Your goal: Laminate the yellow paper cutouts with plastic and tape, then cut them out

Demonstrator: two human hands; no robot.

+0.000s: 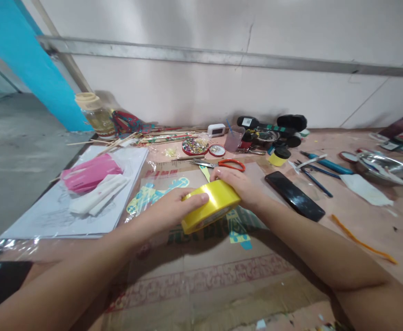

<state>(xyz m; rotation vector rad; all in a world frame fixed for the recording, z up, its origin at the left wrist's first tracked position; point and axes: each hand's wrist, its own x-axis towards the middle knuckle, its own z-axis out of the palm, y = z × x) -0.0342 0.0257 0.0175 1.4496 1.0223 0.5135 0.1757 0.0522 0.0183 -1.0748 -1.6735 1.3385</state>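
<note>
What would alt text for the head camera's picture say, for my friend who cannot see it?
A person's left hand and right hand hold a roll of yellow tape above a printed cardboard sheet. Orange-handled scissors lie just beyond, a dark phone to the right, and a pink item on white papers to the left.

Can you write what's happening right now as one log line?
left hand: holds yellow tape roll | right hand: holds same roll | below: cardboard | behind: orange-handled scissors
</note>
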